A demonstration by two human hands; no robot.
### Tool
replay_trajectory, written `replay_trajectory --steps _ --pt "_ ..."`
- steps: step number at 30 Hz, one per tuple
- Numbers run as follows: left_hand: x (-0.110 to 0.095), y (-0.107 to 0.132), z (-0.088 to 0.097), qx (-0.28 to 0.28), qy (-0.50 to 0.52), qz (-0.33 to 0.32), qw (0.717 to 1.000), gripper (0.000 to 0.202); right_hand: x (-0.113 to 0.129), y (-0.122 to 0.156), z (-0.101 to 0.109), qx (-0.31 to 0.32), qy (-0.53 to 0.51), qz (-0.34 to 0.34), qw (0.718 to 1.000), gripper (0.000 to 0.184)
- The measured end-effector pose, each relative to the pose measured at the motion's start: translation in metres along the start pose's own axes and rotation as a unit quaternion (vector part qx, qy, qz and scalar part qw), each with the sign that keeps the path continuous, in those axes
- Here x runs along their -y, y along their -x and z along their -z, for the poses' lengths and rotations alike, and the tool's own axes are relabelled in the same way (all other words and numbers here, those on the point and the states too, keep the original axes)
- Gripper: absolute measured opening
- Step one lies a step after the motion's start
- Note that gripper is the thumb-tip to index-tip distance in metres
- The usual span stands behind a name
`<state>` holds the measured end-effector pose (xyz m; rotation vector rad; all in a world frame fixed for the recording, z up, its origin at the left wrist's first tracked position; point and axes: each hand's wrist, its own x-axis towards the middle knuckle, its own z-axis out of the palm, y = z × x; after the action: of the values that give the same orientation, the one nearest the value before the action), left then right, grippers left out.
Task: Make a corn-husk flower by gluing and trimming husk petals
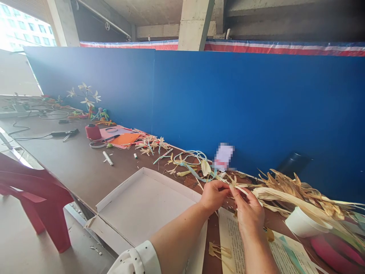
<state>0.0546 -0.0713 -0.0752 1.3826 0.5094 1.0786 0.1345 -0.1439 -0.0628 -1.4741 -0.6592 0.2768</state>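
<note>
My left hand (216, 195) and my right hand (248, 209) meet over the table, fingertips pinched together. Between them is a small pale corn husk flower (234, 181), its petals spreading above the fingertips. A thin white strip lies along the fingers of my right hand; its far end is hard to make out. Just beyond my hands are loose husk pieces (205, 168) and a loop of light blue ribbon (196, 154). To the right of my right hand lies a heap of dried corn husks (302, 188).
An open white box lid (148, 205) sits left of my forearm. Printed sheets (228, 236) lie under my right arm, near a white paper cup (306, 222). A red thread spool (93, 132) and a glue gun (65, 132) are farther left. A blue partition (242, 102) stands behind.
</note>
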Motion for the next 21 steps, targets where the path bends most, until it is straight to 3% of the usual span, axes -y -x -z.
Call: replay_trajectory --steps 12,21 --pt "0.0062 -0.0025 -0.0032 -0.008 0.034 0.049 0.998 0.025 0.0023 0.0019 -0.002 0.029 -0.039 0.013 0.999 0.042" --pt "0.0026 -0.0009 -0.0035 0.005 0.043 0.038 0.998 0.019 0.0043 0.0019 -0.0004 0.021 -0.005 0.021 1.0 0.045"
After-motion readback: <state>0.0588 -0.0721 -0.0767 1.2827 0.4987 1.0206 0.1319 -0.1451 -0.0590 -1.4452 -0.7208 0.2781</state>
